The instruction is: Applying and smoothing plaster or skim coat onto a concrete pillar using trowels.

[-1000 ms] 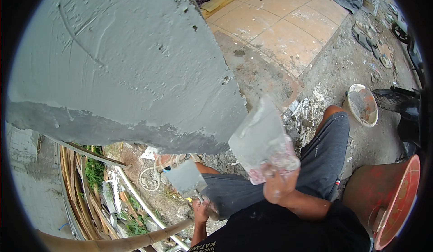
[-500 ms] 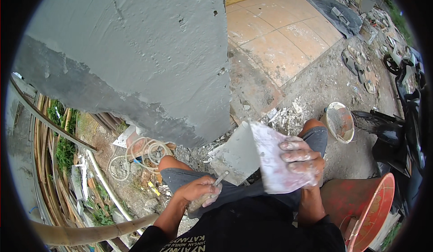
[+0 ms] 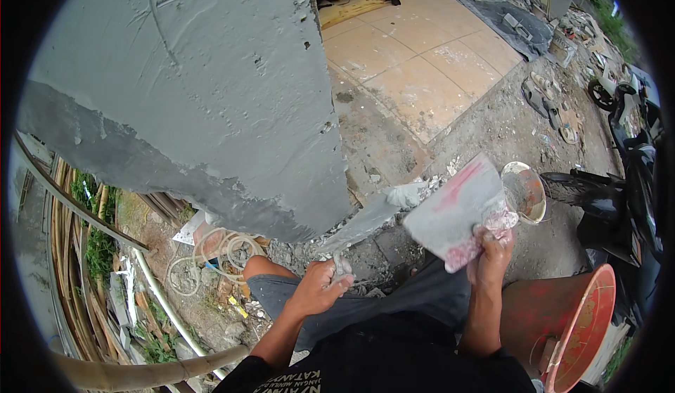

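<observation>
My left hand [image 3: 322, 286] is closed around the handle of a flat plastering trowel [image 3: 362, 223]. Its grey blade is tilted, seen nearly edge-on, and reaches up toward the wall's lower corner. A pale lump of wet plaster [image 3: 406, 195] shows at the blade's far end. In my right hand [image 3: 494, 247], smeared with plaster, is a thin flat board [image 3: 453, 200], whitish grey with pink-red stains. The fingers grip its lower right edge. Before me stands the grey plastered wall [image 3: 204, 105], smooth above with a darker, rougher band along its base.
To the right are a white-rimmed bucket [image 3: 524, 190], an orange-red tub [image 3: 562, 323] lying tilted, and a parked motorbike [image 3: 633, 189]. Sandals [image 3: 552, 108] lie near the tiled floor [image 3: 422, 76]. At left are a coiled hose [image 3: 232, 245], bamboo poles [image 3: 70, 252] and a curved bamboo rail [image 3: 155, 372].
The board in my right hand has turned and moved up to the right, away from the trowel. The trowel blade has tilted from face-on to nearly edge-on. My view has shifted slightly.
</observation>
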A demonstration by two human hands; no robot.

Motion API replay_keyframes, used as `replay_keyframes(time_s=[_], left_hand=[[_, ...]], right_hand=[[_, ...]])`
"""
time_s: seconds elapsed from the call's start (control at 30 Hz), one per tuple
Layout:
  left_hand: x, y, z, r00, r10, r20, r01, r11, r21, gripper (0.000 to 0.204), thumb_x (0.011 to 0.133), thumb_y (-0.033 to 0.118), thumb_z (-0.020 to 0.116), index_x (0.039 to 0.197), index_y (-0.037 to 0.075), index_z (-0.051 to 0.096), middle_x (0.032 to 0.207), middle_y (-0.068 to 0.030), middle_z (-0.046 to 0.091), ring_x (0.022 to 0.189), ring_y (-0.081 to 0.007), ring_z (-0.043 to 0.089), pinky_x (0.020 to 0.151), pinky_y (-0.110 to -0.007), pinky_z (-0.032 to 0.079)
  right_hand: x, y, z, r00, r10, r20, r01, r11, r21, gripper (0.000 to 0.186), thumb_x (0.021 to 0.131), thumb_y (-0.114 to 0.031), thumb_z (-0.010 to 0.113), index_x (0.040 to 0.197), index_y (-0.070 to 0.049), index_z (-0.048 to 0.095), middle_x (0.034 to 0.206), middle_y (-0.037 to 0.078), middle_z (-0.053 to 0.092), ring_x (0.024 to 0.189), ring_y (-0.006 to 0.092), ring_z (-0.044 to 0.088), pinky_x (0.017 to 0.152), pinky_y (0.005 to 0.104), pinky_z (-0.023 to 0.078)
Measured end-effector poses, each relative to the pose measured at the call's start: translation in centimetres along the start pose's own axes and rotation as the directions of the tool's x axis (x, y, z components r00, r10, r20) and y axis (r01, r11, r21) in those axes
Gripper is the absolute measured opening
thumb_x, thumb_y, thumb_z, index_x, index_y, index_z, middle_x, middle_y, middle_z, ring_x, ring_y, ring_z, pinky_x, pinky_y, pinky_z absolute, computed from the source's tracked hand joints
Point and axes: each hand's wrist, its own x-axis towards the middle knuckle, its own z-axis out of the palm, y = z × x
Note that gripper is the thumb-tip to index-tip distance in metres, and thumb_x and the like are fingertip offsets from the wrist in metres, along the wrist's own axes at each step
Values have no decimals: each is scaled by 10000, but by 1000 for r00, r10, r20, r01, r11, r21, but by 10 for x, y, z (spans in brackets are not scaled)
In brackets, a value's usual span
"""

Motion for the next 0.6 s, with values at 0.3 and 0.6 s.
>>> replay_keyframes(time_s=[0.3,0.6], left_hand=[[-33,-59,12,958,66,-279,134,757,640,300,854,282,598,875,-17,615,739,-242,607,676,-424,599,623,-461,482],[-124,-106,-22,881,-420,-218,440,896,52,209,880,195,553,769,18,563,591,-19,544,574,-90,531,527,-274,433]], right_hand=[[-37,-13,64,888,396,233,-459,747,481,588,749,-92,499,1311,59,413,1178,203,582,1039,334,613,936,469,493],[-31,17,71,477,-423,770,875,147,-461,588,796,23,549,1327,109,312,1146,211,532,1042,326,565,925,425,451]])
